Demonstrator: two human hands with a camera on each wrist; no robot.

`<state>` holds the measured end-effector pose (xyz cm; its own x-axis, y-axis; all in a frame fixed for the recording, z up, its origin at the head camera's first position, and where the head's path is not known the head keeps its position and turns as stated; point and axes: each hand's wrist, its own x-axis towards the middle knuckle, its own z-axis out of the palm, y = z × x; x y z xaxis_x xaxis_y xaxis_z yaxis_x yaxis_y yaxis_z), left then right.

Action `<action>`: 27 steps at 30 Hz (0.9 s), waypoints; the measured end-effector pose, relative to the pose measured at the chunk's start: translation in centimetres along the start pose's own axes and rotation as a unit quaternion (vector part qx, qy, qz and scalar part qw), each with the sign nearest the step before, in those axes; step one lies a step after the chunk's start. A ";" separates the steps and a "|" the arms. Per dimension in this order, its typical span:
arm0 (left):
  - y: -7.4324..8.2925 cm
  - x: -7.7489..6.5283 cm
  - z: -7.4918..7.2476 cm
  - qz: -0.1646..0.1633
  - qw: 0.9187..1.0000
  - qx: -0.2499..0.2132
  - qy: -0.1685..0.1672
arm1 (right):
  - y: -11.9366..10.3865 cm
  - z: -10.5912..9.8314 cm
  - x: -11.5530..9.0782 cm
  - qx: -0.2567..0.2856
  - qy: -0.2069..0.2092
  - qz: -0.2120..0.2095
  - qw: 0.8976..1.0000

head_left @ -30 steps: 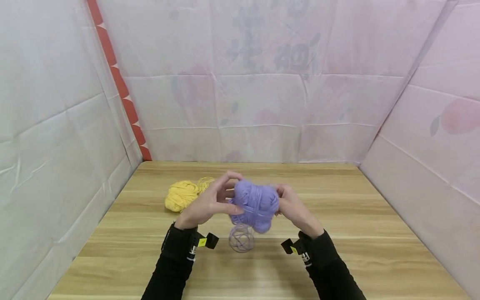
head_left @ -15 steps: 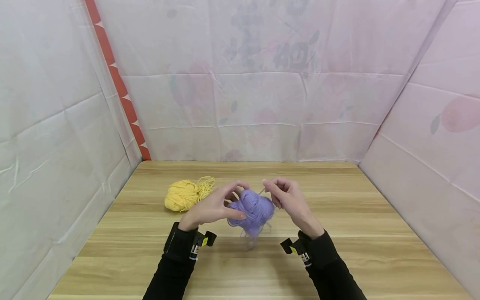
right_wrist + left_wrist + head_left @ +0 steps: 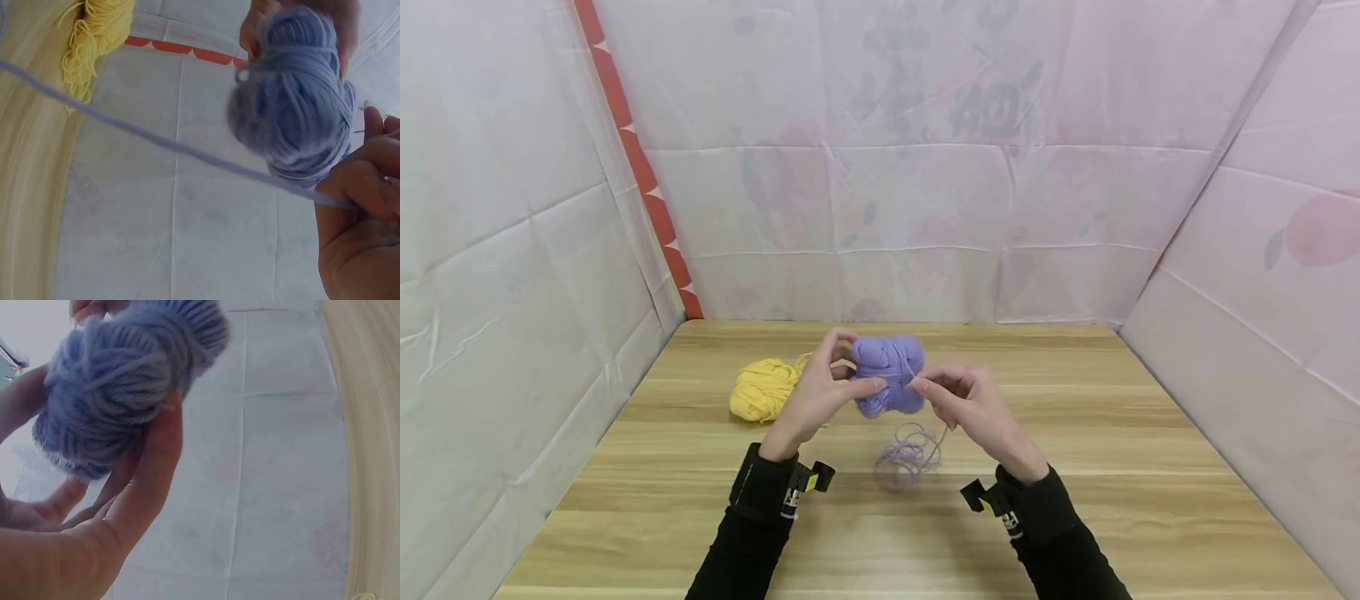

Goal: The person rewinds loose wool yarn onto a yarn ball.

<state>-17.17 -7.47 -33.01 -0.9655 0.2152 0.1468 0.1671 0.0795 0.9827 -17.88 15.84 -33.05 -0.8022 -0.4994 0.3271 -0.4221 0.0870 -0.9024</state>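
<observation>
My left hand [image 3: 820,392] grips a purple skein of yarn [image 3: 880,392] by its left side, thumb in front and fingers behind, above the table. Close to the skein's right side, my right hand [image 3: 973,408] pinches a purple strand that leads to the skein. In the right wrist view this strand [image 3: 187,150] runs taut-looking from the curled fingers across to the left edge. Below the hands, loose loops of the same yarn [image 3: 910,457] hang from the right hand; whether they touch the table cannot be told. The left wrist view shows fingers [image 3: 159,456] curled round the skein.
A yellow skein of yarn [image 3: 762,390] lies on the wooden table [image 3: 1112,467] left of my left hand, its loose strands partly hidden behind that hand. Pale printed sheets [image 3: 925,200] hang at the back and both sides.
The purple skein was lowered and turned, then raised and turned again in my left hand. My right hand, first behind the skein's edge, drew a strand away and now holds it near the front.
</observation>
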 end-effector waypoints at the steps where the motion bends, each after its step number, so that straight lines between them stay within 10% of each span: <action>1: 0.0 0.0 0.0 0.002 1.000 -0.013 0.010 | 0.0 0.1 0.0 0.000 -0.007 -0.006 1.000; 12: 0.6 -0.1 -0.2 0.025 0.991 -0.109 0.067 | 0.4 0.7 0.1 -0.005 -0.049 0.000 0.999; 27: 1.0 -0.6 -0.6 0.054 0.977 -0.206 0.001 | 1.4 0.6 0.5 0.008 -0.060 0.014 0.998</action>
<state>-16.51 -8.08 -32.10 -0.9473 0.1986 0.2514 0.1735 -0.3417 0.9237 -18.65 15.18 -34.36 -0.7563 -0.5975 0.2665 -0.3928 0.0890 -0.9153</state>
